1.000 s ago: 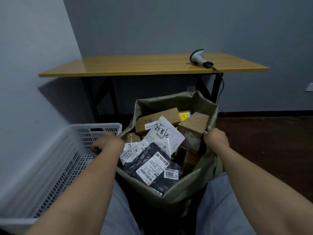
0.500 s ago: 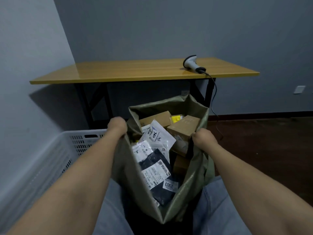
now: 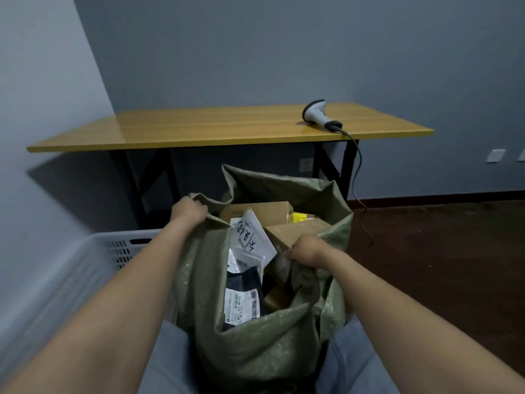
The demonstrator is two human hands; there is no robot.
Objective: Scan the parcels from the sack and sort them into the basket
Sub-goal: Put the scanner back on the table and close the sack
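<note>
My left hand and right hand each grip the rim of the green sack (parcels inside), the scanner near the surface's right edge.

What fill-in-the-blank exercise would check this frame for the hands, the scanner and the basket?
1. The left hand and the right hand each grip the rim of the green ____.
2. The scanner lies on the wooden ____, untouched.
3. The white basket stands on the person's ____ side of what the hands grip.
Missing words: sack; table; left.
</note>
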